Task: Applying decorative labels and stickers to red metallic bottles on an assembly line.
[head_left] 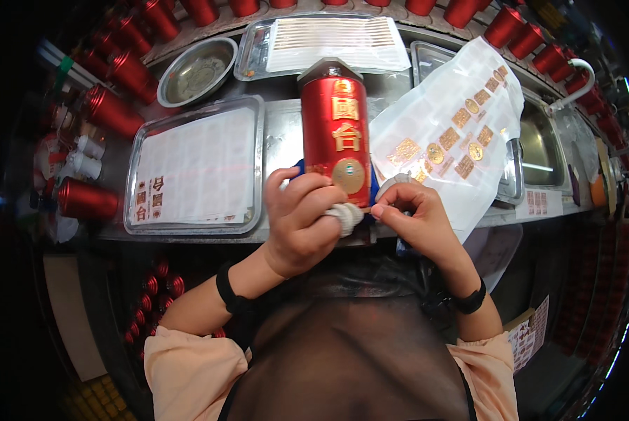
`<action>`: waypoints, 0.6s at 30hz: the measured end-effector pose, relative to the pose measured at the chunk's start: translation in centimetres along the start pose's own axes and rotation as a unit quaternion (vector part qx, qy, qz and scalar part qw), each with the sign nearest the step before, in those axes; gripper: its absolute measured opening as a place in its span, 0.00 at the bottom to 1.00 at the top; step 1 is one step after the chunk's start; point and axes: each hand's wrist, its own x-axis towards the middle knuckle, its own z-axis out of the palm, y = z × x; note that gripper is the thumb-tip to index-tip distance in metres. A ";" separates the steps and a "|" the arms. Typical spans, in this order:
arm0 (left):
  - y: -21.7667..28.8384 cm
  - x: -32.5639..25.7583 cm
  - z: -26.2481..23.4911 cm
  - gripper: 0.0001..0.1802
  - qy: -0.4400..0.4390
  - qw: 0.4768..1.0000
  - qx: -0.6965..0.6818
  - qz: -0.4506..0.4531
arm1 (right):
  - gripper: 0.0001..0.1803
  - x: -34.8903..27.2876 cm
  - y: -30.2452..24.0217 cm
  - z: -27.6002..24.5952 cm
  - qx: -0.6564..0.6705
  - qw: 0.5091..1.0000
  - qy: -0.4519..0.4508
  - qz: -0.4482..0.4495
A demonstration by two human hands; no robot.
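Red bottle (334,133) standing upright on desk (279,133) edge; likely heavy, glossy, slippery, so taking it round the body. Left hand (297,224) gripping white cloth (344,216) against its base; right hand (412,217) pinching something small beside sticker sheet (447,133)

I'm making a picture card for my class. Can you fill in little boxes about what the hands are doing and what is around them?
Left hand: wraps the base of a red bottle with gold marks, pressing a white cloth against it
Right hand: fingertips pinch something small beside the bottle's base; too small to tell what
Bottle: upright, lying toward the worktop
Left tray: metal, holds a sheet of labels
Right of the bottle: a white sheet of gold stickers
Far side: a metal bowl and rows of red bottles
Wrists: black bands
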 end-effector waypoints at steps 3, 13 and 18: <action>-0.2 -1.9 0.4 0.25 0.074 0.993 -0.042 -0.088 | 0.07 0.1 -1.1 0.0 -0.046 0.998 -0.036 -0.015; 0.0 -2.2 -0.3 0.19 0.041 0.996 -0.027 -0.077 | 0.09 -0.1 -1.8 -0.7 -0.077 0.996 0.002 -0.045; 0.7 0.3 0.4 0.17 0.006 1.000 0.018 -0.006 | 0.10 0.3 -0.5 -1.0 -0.088 0.996 0.006 -0.026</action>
